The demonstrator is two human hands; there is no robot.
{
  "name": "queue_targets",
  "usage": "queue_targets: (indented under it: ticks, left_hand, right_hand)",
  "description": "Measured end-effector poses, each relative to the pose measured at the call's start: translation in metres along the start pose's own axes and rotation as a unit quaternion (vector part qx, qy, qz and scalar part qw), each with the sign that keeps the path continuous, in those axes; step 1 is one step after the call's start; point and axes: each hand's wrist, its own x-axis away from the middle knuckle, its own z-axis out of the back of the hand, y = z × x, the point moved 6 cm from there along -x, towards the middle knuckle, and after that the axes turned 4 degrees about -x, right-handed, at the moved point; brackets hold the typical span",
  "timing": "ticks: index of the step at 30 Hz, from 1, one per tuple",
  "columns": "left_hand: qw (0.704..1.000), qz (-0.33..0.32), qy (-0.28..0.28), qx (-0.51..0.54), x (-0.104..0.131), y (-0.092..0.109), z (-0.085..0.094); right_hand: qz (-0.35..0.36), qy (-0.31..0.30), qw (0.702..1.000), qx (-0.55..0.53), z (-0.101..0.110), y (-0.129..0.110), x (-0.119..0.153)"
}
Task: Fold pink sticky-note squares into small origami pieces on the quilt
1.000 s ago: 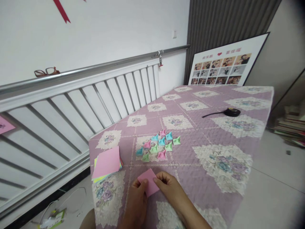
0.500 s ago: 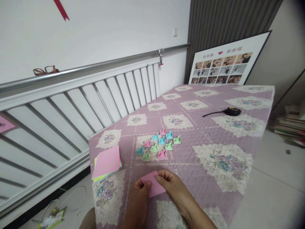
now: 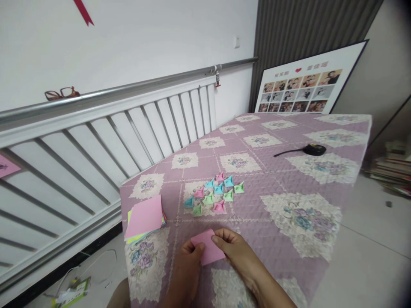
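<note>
A small pink paper square (image 3: 210, 251) is held just above the near part of the tablecloth. My left hand (image 3: 190, 261) pinches its left side, thumb on top. At the upper right edge, my right hand (image 3: 231, 246) grips the same paper between thumb and fingers. Beyond my hands sit several small folded paper pieces in pink (image 3: 219, 206), blue (image 3: 218, 188) and green (image 3: 208, 198), grouped in loose rows. To the left lies a stack of coloured paper sheets (image 3: 145, 217), pink on top with yellow and blue edges showing.
A black tape-like object with a strap (image 3: 314, 149) lies on the floral tablecloth (image 3: 257, 171) at the right. A white radiator (image 3: 128, 132) runs along the left. A photo board (image 3: 308, 85) leans behind the table. Glasses (image 3: 62, 93) rest on the pipe.
Both hands still hold the pink paper in nearly the same place. My right thumb has shifted very slightly to the right along its edge.
</note>
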Motion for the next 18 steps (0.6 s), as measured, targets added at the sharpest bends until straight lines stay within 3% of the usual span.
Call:
queue_targets:
  ticks: [7, 14, 18]
  left_hand:
    - [0.998, 0.006, 0.022, -0.057, 0.0003, -0.0016, 0.0062]
    - [0.999, -0.013, 0.009, -0.047, 0.0054, 0.0049, -0.0008]
    - [0.999, -0.006, 0.009, -0.041, 0.0039, 0.0036, -0.0008]
  right_hand:
    - [0.023, -0.001, 1.000, 0.011, -0.0013, -0.0058, 0.0023]
    - [0.062, 0.043, 0.995, 0.058, 0.0025, -0.0084, 0.0014]
    - [0.069, 0.035, 0.995, 0.059, 0.0012, -0.0082, 0.0010]
